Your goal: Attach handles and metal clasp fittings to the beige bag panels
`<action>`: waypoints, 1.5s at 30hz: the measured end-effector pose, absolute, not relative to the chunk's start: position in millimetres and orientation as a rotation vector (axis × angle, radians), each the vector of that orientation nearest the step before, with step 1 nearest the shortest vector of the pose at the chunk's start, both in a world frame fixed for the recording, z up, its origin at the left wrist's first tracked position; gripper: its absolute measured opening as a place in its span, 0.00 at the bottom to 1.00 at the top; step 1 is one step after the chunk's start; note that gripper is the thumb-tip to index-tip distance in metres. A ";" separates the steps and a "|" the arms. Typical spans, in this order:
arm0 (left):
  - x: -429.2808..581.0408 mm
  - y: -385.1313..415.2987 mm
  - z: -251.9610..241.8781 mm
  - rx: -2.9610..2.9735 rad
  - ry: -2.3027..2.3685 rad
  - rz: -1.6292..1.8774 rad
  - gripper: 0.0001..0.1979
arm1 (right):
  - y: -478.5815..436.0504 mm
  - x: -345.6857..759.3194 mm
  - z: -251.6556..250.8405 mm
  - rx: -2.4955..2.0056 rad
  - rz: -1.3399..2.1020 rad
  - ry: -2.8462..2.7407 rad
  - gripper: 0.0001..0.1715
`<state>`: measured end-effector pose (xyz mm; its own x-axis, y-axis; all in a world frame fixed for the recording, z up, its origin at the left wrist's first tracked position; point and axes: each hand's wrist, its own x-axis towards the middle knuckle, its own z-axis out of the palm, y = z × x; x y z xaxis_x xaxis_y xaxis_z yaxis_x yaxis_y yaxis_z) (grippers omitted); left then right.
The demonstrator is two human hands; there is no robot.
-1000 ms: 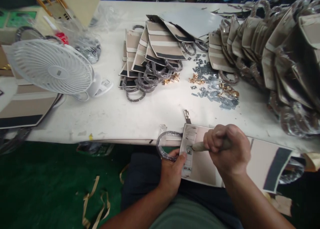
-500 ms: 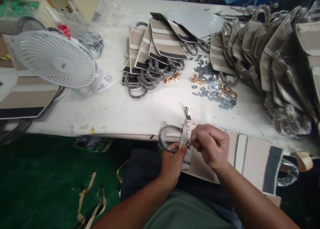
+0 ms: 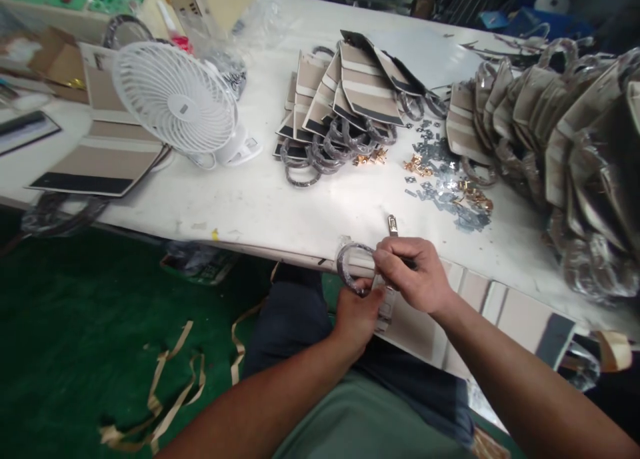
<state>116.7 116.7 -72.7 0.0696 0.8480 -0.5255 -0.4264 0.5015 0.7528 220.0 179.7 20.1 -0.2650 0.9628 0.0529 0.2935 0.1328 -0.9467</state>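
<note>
A long beige bag panel (image 3: 417,325) with pale bands and a dark end strip lies across my lap against the table edge. My left hand (image 3: 356,317) is closed on the panel's left end, thumb on top, beside a plastic-wrapped ring handle (image 3: 341,267). My right hand (image 3: 417,275) is closed in a pinch above that same end. A short dark tool (image 3: 410,263) sticks out of its fist; the tip is hidden, so its kind does not show. Just beyond the right hand, a strap with a shiny metal clasp (image 3: 393,225) rests on the table.
Small grey metal plates (image 3: 433,192) and gold fittings (image 3: 417,167) lie scattered on the white table (image 3: 240,209). Stacked bag panels (image 3: 373,102) stand behind them, with more panels (image 3: 530,112) at right. A white fan (image 3: 175,105) stands at left.
My view has turned left, so the table things appear farther right. My right hand has shifted toward the panel's upper left end, close to the ring handle. The left hand keeps its grip.
</note>
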 end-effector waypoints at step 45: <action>80.9 178.9 -31.8 2.489 1.162 0.415 0.34 | 135.7 259.1 -45.6 -2.056 0.079 -1.844 0.14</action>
